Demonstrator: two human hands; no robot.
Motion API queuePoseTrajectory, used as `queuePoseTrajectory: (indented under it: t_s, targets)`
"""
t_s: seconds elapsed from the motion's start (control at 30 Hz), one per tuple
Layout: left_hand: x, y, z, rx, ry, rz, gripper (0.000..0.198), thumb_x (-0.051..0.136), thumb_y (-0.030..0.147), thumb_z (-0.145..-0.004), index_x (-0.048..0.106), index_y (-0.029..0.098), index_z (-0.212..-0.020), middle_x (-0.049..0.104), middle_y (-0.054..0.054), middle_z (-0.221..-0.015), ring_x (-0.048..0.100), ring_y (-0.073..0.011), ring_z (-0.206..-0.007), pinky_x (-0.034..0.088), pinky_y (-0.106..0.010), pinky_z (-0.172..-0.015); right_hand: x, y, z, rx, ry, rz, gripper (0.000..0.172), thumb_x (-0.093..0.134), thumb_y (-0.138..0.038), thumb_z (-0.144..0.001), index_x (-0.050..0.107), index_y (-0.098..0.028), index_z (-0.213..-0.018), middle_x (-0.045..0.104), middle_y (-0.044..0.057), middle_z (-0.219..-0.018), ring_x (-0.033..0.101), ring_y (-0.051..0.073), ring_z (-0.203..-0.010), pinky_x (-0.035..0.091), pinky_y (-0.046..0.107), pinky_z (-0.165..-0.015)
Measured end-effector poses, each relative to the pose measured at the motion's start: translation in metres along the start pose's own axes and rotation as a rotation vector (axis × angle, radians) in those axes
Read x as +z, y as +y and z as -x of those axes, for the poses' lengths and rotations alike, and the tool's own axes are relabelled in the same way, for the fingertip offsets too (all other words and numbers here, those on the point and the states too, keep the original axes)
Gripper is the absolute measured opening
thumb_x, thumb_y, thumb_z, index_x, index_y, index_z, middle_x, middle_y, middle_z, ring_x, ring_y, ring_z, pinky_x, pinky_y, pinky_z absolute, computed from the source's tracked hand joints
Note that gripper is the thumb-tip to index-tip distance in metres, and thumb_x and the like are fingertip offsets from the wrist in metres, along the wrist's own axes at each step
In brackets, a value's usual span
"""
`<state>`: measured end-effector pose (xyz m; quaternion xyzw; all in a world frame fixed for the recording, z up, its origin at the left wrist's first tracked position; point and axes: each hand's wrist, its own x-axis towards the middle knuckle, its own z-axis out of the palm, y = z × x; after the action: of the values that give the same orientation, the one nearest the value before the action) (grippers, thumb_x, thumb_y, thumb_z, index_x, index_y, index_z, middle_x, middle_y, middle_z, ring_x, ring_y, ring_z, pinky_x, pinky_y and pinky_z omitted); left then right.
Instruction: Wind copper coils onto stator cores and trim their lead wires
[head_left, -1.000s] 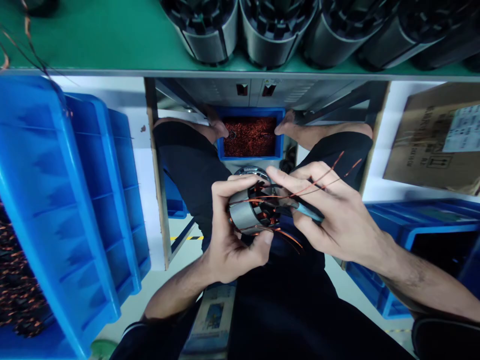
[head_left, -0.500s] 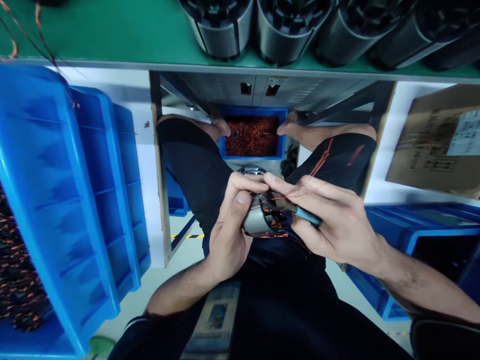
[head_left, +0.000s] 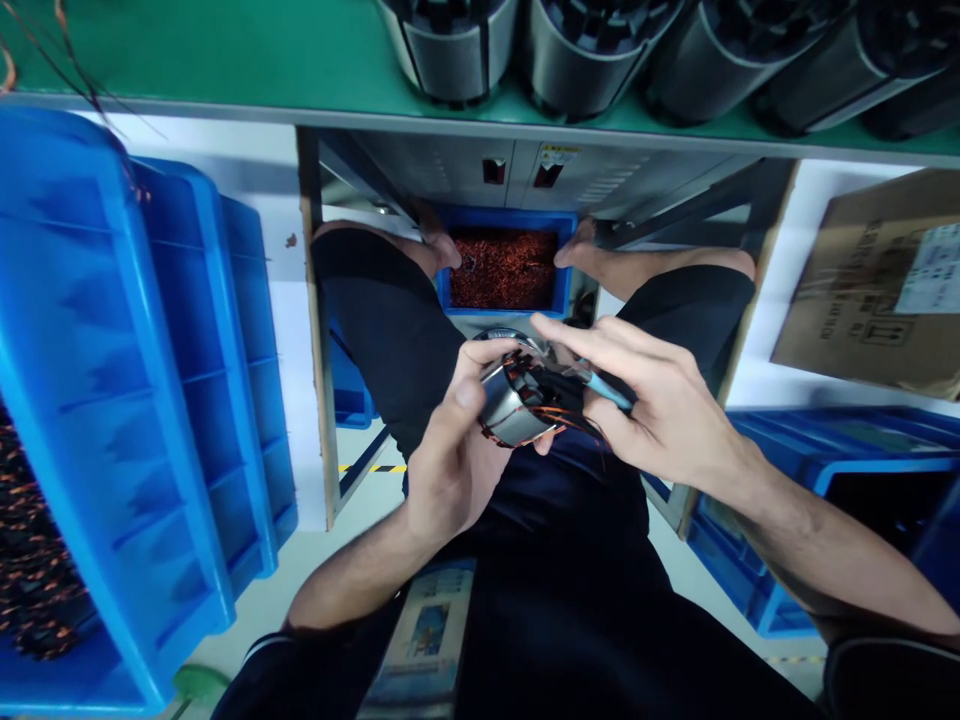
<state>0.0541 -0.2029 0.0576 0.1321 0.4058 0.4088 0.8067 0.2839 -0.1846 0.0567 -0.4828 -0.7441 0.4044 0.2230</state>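
My left hand [head_left: 454,455] is wrapped round a motor stator [head_left: 508,415], a short steel cylinder with black slots and copper windings, held tilted above my lap. Loose copper wires [head_left: 562,412] stick out of its right end. In my right hand [head_left: 667,405] is a pair of cutters with light blue handles [head_left: 609,390]. Their head lies close to the stator's far right side, partly hidden and blurred. The index finger of this hand is stretched out above the tool.
Below my hands, a blue bin [head_left: 574,270] of copper scraps stands between my feet. Several larger stators [head_left: 454,60] line the green bench [head_left: 225,50]. Blue crates [head_left: 202,380] stack at left; another crate [head_left: 825,490] and a cardboard box [head_left: 862,290] are at right.
My right hand has drawn the cutters slightly away from the stator and up. The stator has turned, showing more of its slotted end. Wire pieces on my right thigh are no longer seen.
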Motion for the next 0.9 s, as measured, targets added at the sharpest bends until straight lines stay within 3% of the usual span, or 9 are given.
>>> queuePoseTrajectory:
  t_s: [0.13,0.3,0.43,0.57,0.73,0.9]
  targets:
    - [-0.002,0.0,0.002,0.028,-0.018,-0.005,0.045,0.09,0.051,-0.101,0.069,0.032,-0.136,0.077,-0.002,-0.121,0.073,-0.0166,-0.08,0.061,-0.033,-0.067,-0.004,0.004,0.008,-0.058,0.027,0.142,0.087,0.066,-0.016,-0.098,0.054,-0.039,-0.181,0.071,0.008,-0.12,0.072,0.031,-0.11,0.066,0.057,-0.105]
    - [0.001,-0.002,0.003,0.056,-0.027,0.004,0.039,0.087,0.049,-0.104,0.07,0.032,-0.136,0.076,-0.003,-0.118,0.072,-0.0159,-0.077,0.059,-0.032,-0.066,-0.006,-0.005,0.012,-0.132,0.102,0.221,0.083,0.068,-0.021,-0.1,0.055,-0.038,-0.18,0.069,0.01,-0.122,0.07,0.033,-0.108,0.062,0.058,-0.099]
    - [-0.001,-0.003,0.007,0.062,-0.051,-0.066,0.04,0.086,0.051,-0.105,0.07,0.033,-0.137,0.073,-0.002,-0.112,0.07,-0.0165,-0.076,0.062,-0.034,-0.068,-0.005,-0.015,0.012,-0.161,0.138,0.181,0.078,0.063,-0.016,-0.1,0.062,-0.036,-0.175,0.069,0.006,-0.107,0.069,0.026,-0.093,0.065,0.044,-0.087]
    - [-0.011,-0.005,0.013,0.074,-0.091,-0.174,0.042,0.085,0.05,-0.105,0.072,0.038,-0.144,0.073,-0.002,-0.122,0.069,-0.018,-0.085,0.061,-0.034,-0.073,-0.006,-0.021,0.012,-0.104,0.084,-0.003,0.078,0.055,-0.006,-0.1,0.064,-0.035,-0.172,0.068,-0.001,-0.092,0.055,0.016,-0.068,0.061,0.03,-0.068]
    - [-0.011,-0.003,0.014,0.09,-0.116,-0.167,0.042,0.082,0.051,-0.108,0.071,0.039,-0.147,0.074,-0.005,-0.129,0.071,-0.0208,-0.094,0.066,-0.038,-0.083,-0.014,-0.026,0.01,-0.053,0.032,0.042,0.078,0.059,-0.011,-0.102,0.063,-0.041,-0.174,0.069,0.001,-0.095,0.066,0.019,-0.077,0.067,0.035,-0.076]
    - [-0.005,-0.005,0.011,0.078,-0.089,-0.071,0.04,0.087,0.045,-0.105,0.074,0.035,-0.142,0.071,-0.005,-0.132,0.072,-0.0179,-0.099,0.067,-0.031,-0.079,-0.013,-0.025,0.015,-0.041,0.019,0.153,0.073,0.062,-0.014,-0.102,0.068,-0.042,-0.169,0.068,0.0,-0.088,0.067,0.02,-0.074,0.068,0.034,-0.076]
